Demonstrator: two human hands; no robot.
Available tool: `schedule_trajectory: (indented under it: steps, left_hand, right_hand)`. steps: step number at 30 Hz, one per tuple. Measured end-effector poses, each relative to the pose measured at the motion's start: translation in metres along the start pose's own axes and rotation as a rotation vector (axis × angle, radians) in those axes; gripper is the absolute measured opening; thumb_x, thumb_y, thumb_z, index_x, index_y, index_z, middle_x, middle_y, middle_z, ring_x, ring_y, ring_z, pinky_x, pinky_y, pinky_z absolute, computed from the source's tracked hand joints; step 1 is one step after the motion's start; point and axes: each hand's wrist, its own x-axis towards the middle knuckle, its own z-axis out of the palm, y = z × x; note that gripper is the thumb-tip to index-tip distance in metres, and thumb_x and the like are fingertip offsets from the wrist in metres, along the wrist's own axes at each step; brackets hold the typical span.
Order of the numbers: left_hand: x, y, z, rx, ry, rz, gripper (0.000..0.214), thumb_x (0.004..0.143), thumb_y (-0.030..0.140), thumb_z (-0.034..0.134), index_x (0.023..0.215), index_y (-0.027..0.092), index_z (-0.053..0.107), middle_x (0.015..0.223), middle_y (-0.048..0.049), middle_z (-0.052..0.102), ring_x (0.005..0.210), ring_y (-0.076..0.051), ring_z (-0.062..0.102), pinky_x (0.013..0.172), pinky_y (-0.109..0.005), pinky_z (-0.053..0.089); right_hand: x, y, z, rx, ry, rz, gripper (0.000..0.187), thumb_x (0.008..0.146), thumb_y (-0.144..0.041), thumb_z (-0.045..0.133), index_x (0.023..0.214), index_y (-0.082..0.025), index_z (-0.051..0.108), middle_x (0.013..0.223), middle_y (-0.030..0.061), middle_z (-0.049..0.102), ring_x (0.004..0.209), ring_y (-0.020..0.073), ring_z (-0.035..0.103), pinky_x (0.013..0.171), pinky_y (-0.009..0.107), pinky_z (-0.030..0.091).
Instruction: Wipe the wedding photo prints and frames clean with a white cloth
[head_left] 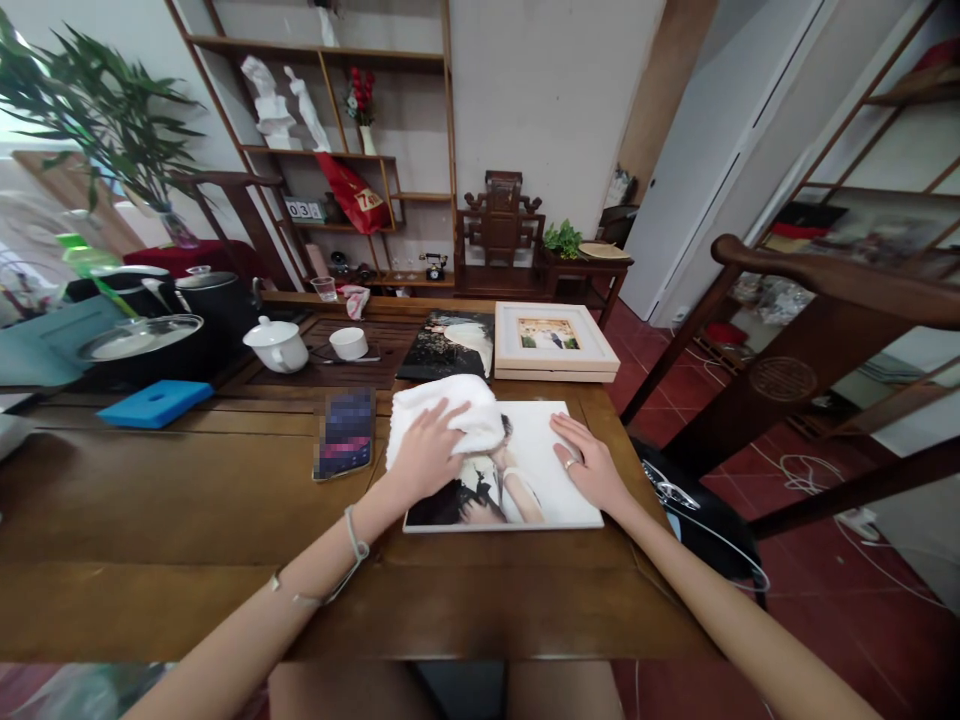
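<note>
A photo panel (pixel 547 490) with a printed picture of people in dark and white clothes lies flat near the table's front right. My left hand (pixel 429 450) is on a bunched white cloth (pixel 442 395), its fingers curved over the fabric. The cloth covers the panel's upper left part and hides the picture there. On the panel's right side rests my right hand (pixel 589 465), fingers stretched out flat, with a ring on one of them; nothing is in it.
Behind the panel lie a dark photo print (pixel 442 345) and a pale framed picture (pixel 555 345). Left of the cloth is a phone (pixel 345 435). Farther left stand a lidded white cup (pixel 276 345), a small white cup (pixel 349 344) and a blue pad (pixel 156 403). A wooden chair (pixel 802 390) stands right.
</note>
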Motion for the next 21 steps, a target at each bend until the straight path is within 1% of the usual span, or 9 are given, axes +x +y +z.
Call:
schedule_trajectory:
  steps: [3, 6, 9, 11, 13, 15, 17, 19, 21]
  left_hand:
    - [-0.02, 0.004, -0.001, -0.003, -0.028, 0.038, 0.031, 0.077, 0.012, 0.053, 0.097, 0.018, 0.076, 0.153, -0.0028, 0.041, 0.143, -0.036, 0.03, 0.115, -0.056, 0.029]
    - [-0.065, 0.031, -0.002, -0.06, -0.069, 0.144, 0.025, 0.073, 0.013, 0.058, 0.088, 0.021, 0.076, 0.158, 0.0016, 0.031, 0.146, -0.038, 0.021, 0.118, -0.058, 0.022]
    - [-0.105, 0.052, -0.002, -0.116, -0.086, 0.289, 0.014, 0.071, 0.02, 0.064, 0.08, 0.021, 0.074, 0.161, 0.0053, 0.02, 0.148, -0.039, 0.013, 0.12, -0.059, 0.016]
    - [-0.112, 0.052, -0.004, -0.141, -0.079, 0.303, 0.017, 0.07, 0.021, 0.064, 0.084, 0.023, 0.073, 0.161, 0.007, 0.021, 0.149, -0.036, 0.014, 0.12, -0.056, 0.017]
    - [-0.099, 0.04, -0.007, -0.154, -0.077, 0.247, 0.027, 0.071, 0.017, 0.06, 0.094, 0.025, 0.073, 0.159, 0.0068, 0.027, 0.148, -0.032, 0.019, 0.12, -0.053, 0.022]
    - [-0.073, 0.021, -0.009, -0.143, -0.088, 0.16, 0.035, 0.072, 0.012, 0.056, 0.1, 0.024, 0.073, 0.156, 0.004, 0.034, 0.146, -0.031, 0.027, 0.118, -0.053, 0.028]
    - [-0.041, 0.003, -0.01, -0.108, -0.092, 0.084, 0.032, 0.075, 0.011, 0.052, 0.097, 0.019, 0.074, 0.152, -0.0009, 0.041, 0.143, -0.032, 0.032, 0.116, -0.052, 0.032]
    - [-0.017, -0.009, -0.009, -0.066, -0.068, 0.026, 0.033, 0.08, 0.013, 0.05, 0.102, 0.016, 0.073, 0.151, -0.0037, 0.042, 0.142, -0.034, 0.033, 0.114, -0.054, 0.035]
    - [-0.006, -0.012, -0.006, -0.016, -0.048, 0.012, 0.033, 0.08, 0.014, 0.051, 0.103, 0.016, 0.074, 0.153, -0.004, 0.04, 0.143, -0.038, 0.03, 0.113, -0.058, 0.033]
  right_hand:
    - [0.0, 0.0, 0.001, 0.004, -0.001, 0.004, 0.039, 0.089, -0.029, 0.053, 0.124, -0.018, 0.066, 0.134, 0.0132, 0.06, 0.13, 0.0279, 0.05, 0.112, 0.053, 0.037]
    - [-0.001, 0.0, 0.002, -0.007, -0.005, 0.014, 0.04, 0.09, -0.029, 0.052, 0.126, -0.018, 0.065, 0.136, 0.0127, 0.058, 0.131, 0.0279, 0.048, 0.112, 0.053, 0.037]
    - [-0.002, 0.0, 0.003, -0.026, -0.002, 0.006, 0.04, 0.09, -0.028, 0.05, 0.127, -0.018, 0.064, 0.137, 0.0129, 0.058, 0.131, 0.0275, 0.049, 0.111, 0.053, 0.037]
    - [-0.003, -0.001, 0.003, -0.034, 0.003, -0.002, 0.04, 0.09, -0.028, 0.05, 0.127, -0.018, 0.064, 0.136, 0.0131, 0.058, 0.13, 0.0273, 0.05, 0.111, 0.052, 0.038]
    - [-0.002, -0.001, 0.002, -0.034, 0.004, -0.003, 0.04, 0.09, -0.029, 0.051, 0.126, -0.018, 0.064, 0.135, 0.0128, 0.059, 0.13, 0.0274, 0.05, 0.111, 0.052, 0.039]
    - [-0.002, -0.002, 0.001, -0.032, 0.001, 0.0, 0.039, 0.09, -0.029, 0.052, 0.126, -0.019, 0.065, 0.134, 0.0125, 0.06, 0.13, 0.0276, 0.05, 0.111, 0.051, 0.038]
    - [-0.001, -0.002, 0.0, -0.031, -0.008, 0.002, 0.039, 0.09, -0.029, 0.052, 0.126, -0.019, 0.065, 0.134, 0.0124, 0.06, 0.13, 0.0277, 0.05, 0.112, 0.052, 0.037]
    - [0.0, -0.002, -0.001, -0.031, -0.016, 0.0, 0.039, 0.09, -0.028, 0.052, 0.126, -0.019, 0.065, 0.135, 0.0124, 0.06, 0.13, 0.0277, 0.05, 0.111, 0.052, 0.037]
    - [0.0, -0.002, -0.001, -0.032, -0.02, 0.001, 0.04, 0.09, -0.028, 0.052, 0.126, -0.019, 0.064, 0.135, 0.0125, 0.059, 0.13, 0.028, 0.05, 0.111, 0.053, 0.038]
